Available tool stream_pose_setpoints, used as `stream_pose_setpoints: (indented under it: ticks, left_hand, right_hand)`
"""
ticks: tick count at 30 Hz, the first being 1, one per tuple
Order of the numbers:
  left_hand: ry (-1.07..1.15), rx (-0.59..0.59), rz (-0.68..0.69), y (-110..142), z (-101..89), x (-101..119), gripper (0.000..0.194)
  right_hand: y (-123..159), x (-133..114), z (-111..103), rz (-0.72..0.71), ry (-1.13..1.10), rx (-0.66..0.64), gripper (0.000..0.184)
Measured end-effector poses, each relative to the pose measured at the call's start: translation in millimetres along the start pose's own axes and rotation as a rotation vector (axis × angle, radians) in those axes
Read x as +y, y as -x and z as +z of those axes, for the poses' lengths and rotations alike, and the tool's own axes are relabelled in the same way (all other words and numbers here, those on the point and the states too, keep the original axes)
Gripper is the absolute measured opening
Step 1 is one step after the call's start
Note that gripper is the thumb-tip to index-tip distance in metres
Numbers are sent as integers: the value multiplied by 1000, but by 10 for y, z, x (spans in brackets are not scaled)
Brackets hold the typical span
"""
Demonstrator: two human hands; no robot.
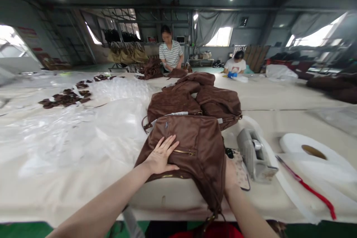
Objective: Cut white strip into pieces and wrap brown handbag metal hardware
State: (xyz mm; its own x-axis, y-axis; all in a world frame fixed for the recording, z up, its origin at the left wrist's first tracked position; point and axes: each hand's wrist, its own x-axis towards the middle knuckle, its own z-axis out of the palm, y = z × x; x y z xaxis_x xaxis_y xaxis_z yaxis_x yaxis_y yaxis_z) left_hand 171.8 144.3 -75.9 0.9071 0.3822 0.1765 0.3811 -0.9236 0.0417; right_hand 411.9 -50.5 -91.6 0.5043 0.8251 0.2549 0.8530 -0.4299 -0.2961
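A brown leather-look bag (209, 137) lies in front of me near the table's front edge, its zipped pocket facing up. On that face my left hand (162, 156) rests flat with the fingers spread, just left of the brass zip. My right hand (230, 174) is against the bag's right side; its fingers are hidden, so its grip does not show. A strap end with metal fittings hangs at the lower right of the bag. Beside my right hand lies a phone in a patterned case (242, 173), partly covered.
More brown bags (173, 102) are piled behind. To the right stand a tape dispenser (259, 156), a white roll (292, 143) and a red-handled tool (309, 187). Clear plastic bags (111, 126) and brown pieces (65, 98) cover the left. Two people (170, 52) are across the table.
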Motion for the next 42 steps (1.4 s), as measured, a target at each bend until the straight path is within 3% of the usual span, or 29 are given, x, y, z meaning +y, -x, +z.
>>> stream_pose_setpoints:
  ticks: [4, 11, 16, 20, 23, 26, 28, 30, 32, 34, 36, 39, 42]
  left_hand:
    - [-76, 31, 54, 1, 44, -214, 93]
    - [-152, 200, 6, -31, 278, -76, 83]
    - [-151, 265, -67, -63, 456, -36, 83]
    - [-133, 241, -116, -142, 524, -8, 83]
    - [-116, 186, -149, -214, 522, 18, 84]
    - [-79, 154, -197, -238, 440, 117, 81]
    - [-35, 173, -181, -202, 294, 299, 75]
    - [36, 219, -103, -130, 66, 604, 67]
    - [133, 262, -5, -57, -201, 992, 65]
    - [240, 249, 114, -24, -432, 1363, 74]
    - [322, 196, 225, -36, -565, 1618, 83]
    - [413, 109, 335, -67, -602, 1705, 87]
    - [454, 97, 231, -1, -596, 1583, 77]
  right_hand:
    - [-62, 129, -173, 33, 106, -7, 31]
    - [-224, 243, -318, 155, 124, 67, 26]
    - [142, 323, -569, 124, 76, 184, 26]
    - [622, 831, -756, 269, 169, 498, 26]
    - [860, 1419, -768, 330, 372, 532, 30]
    - [1001, 1896, -716, 232, 369, 378, 26]
    - [1068, 2030, -724, 241, 279, 284, 28]
    - [1123, 1973, -782, 284, 234, 290, 31]
    - [1159, 1749, -863, 267, 274, 380, 29]
    - [1170, 1457, -939, 160, 329, 484, 31]
    - [1156, 1237, -1008, 41, 348, 502, 31]
    - [1140, 1224, -1133, 37, 380, 491, 30]
    - [1149, 1396, -1226, 169, 361, 575, 22]
